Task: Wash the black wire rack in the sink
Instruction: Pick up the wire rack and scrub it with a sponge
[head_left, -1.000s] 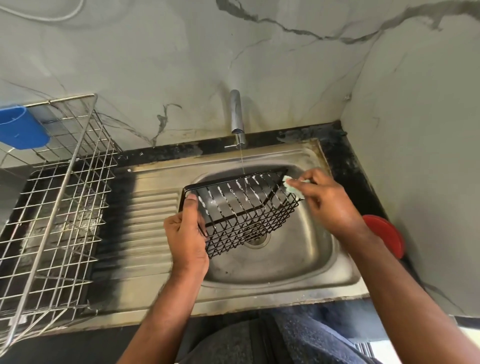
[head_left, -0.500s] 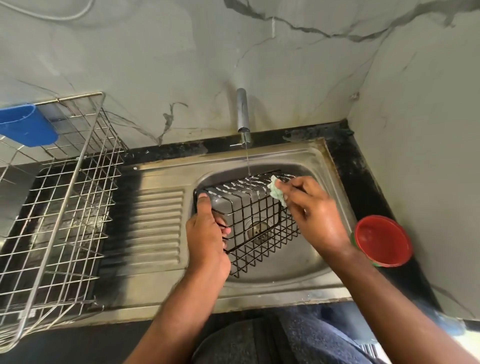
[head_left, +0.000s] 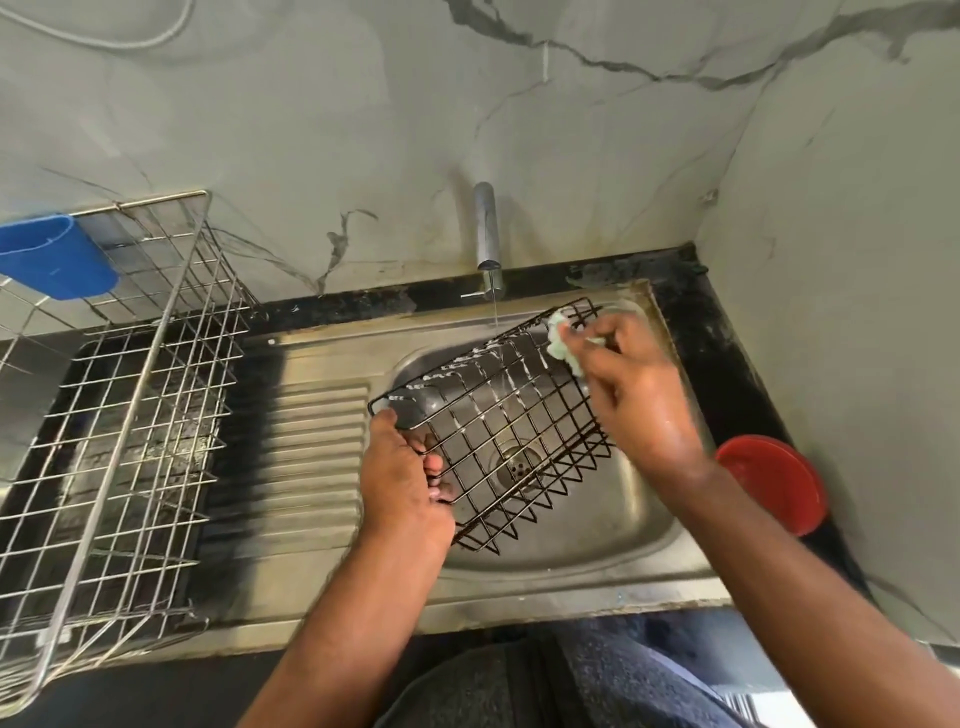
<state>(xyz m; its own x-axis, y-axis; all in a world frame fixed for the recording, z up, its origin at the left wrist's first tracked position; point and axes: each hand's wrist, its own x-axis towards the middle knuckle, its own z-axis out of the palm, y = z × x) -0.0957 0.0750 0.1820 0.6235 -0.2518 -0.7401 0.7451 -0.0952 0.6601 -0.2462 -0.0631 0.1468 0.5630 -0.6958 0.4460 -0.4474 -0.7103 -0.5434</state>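
The black wire rack (head_left: 498, 415) is held tilted above the steel sink (head_left: 639, 514), its grid facing me and white suds along its upper wires. My left hand (head_left: 405, 478) grips its lower left edge, fingers hooked through the wires. My right hand (head_left: 639, 395) presses a pale green scrub pad (head_left: 561, 345) against the rack's upper right corner. A thin stream of water falls from the tap (head_left: 487, 234) onto the rack's top edge. The drain (head_left: 519, 462) shows through the grid.
A large steel dish rack (head_left: 119, 426) stands on the left, with a blue holder (head_left: 54, 254) hooked on its back. A red bowl (head_left: 774, 480) sits on the black counter right of the sink. The ribbed drainboard (head_left: 306, 462) lies between. Marble walls close the back and right.
The rack has been turned and tilted so its flat grid faces me. My right hand with the pad has moved up to the rack's upper right corner. My left hand still holds the left edge.
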